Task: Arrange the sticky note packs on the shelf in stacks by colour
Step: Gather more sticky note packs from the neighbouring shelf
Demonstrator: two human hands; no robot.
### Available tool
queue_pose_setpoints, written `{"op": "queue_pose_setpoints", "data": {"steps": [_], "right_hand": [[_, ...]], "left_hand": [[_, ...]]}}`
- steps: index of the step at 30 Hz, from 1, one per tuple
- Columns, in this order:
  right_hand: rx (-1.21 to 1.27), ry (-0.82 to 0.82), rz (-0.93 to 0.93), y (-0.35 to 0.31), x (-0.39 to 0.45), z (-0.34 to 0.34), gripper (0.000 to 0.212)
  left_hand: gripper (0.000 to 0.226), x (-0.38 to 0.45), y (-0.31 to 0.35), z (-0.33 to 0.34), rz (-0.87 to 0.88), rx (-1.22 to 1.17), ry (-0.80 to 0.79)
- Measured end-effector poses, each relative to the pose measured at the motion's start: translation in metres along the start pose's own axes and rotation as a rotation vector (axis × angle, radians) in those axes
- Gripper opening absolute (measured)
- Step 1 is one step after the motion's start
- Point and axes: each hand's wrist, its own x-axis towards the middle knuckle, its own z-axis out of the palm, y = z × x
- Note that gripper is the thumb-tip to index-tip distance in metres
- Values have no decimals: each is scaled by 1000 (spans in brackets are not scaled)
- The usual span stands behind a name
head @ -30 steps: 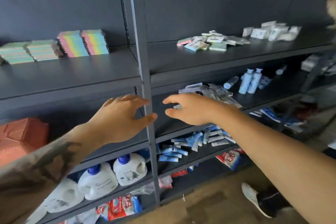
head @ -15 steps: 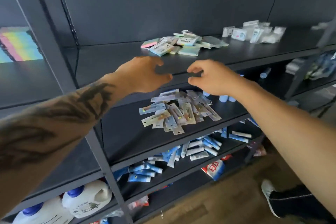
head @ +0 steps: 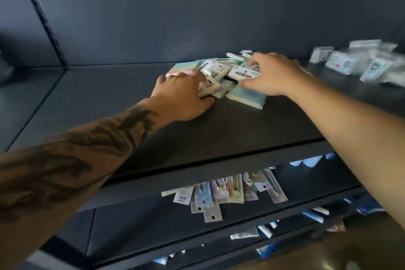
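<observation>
While the sticky note packs (head: 221, 76) lie in one jumbled heap toward the back of the shelf (head: 219, 133), sorting looks barely begun: no colour stack is visible yet, so approx. all the work is left. Left hand (head: 183, 94) rests on the heap's left edge w/ fingers spread fairly flat over a pack, thumb down on the shelf; it presses rather than grips. Right hand (head: 269, 76) sits on the heap's right side w/ fingers curled over the packs, but whether it actually holds one I can't tell. Count is rough, since packs overlap: about ten or so show, incl. a pink/pastel pack (head: 179, 69) at far left, a bluish pack (head: 247, 96) at front right, plus several w/ white label cards, one reading "STICKY NOTE". Clear plastic packets (head: 359, 61), several, sit apart at right on the same shelf. Carded items (head: 225, 193), maybe nine, lie on the shelf below.
</observation>
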Motion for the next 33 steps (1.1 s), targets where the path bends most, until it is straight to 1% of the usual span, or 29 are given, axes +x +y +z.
{"op": "queue_pose_setpoints", "data": {"steps": [3,5,9,12,14,16,19,22,24,26,29,31,33], "right_hand": [[54,-36,-15,6,14,8,69],[45,-25,-51,8,15,8,68],[-7,55,-117,11,-8,-3,66],[61,90,-229,8,-42,-12,64],[163,111,-344,0,-70,-14,60],[271,78,-460,-13,-100,-13,53],[332,-1,-606,-45,-139,-9,48],[391,-18,-733,-87,-175,-8,50],[442,-43,-823,-119,-200,-6,51],[467,-88,-935,-152,-225,-2,52],[478,-172,-1104,-208,-261,4,53],[498,-217,-1162,-249,-281,6,53],[516,-255,-1200,-295,-298,9,55]], "left_hand": [[53,2,5,0,-13,-4,35],[51,-2,9,-3,-49,-23,47],[63,-34,21,-12,-167,-135,48],[68,-83,31,-19,-247,-149,78],[70,-122,38,-23,-327,-159,105],[73,-164,46,-27,-405,-143,116],[83,-229,56,-34,-493,-73,97],[79,-296,55,-42,-598,-5,77],[76,-342,42,-49,-689,15,97],[77,-390,24,-54,-773,35,153],[76,-460,-7,-64,-847,84,271],[76,-501,-33,-71,-944,83,290],[75,-535,-66,-77,-1026,88,273]]}}
